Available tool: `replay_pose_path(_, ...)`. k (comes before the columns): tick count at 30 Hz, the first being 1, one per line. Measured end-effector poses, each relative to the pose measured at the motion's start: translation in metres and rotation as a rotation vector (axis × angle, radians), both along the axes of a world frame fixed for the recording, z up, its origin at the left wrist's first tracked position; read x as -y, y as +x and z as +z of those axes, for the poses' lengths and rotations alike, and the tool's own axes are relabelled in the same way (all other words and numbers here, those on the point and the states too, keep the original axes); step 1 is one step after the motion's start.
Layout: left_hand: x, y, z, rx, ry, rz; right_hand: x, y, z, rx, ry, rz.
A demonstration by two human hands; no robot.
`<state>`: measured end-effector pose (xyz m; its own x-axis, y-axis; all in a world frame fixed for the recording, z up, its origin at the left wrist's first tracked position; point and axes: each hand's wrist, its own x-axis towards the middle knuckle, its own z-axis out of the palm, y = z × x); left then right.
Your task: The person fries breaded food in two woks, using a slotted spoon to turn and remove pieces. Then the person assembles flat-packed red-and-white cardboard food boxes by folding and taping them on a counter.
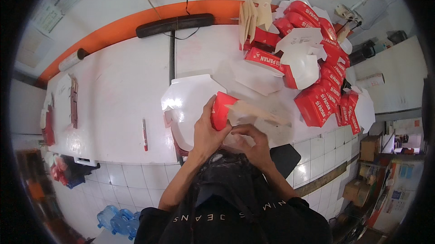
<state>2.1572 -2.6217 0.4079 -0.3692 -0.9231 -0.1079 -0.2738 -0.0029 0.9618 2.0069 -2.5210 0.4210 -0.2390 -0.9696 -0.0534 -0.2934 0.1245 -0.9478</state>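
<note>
My left hand grips a small red paperboard carton, with its fingers along the outside and its thumb at the near edge. A blurred tan paper piece juts from the carton towards the right. Close by, my right hand has its fingers curled beside the left thumb; whether it pinches anything is unclear. Under the hands lies a stack of flat carton blanks, white side up with red edges at the near side. Another pale flat blank rests on the table to the right.
A heap of red cartons with white writing covers the table's right side. Tan paper inserts stand at its back. A red-capped marker lies left on the white table. A black power-strip-like bar runs along the wall.
</note>
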Motion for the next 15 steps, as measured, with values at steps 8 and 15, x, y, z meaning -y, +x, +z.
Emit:
replay_pose_path(8,-0.004,0.002,0.012,0.318,-0.71,0.11,0.045,0.022,0.015,0.146,-0.044,-0.255)
replay_pose_path(15,-0.004,0.006,0.007,0.421,-0.752,0.128,0.05,0.034,0.014,0.393,-0.094,-0.311)
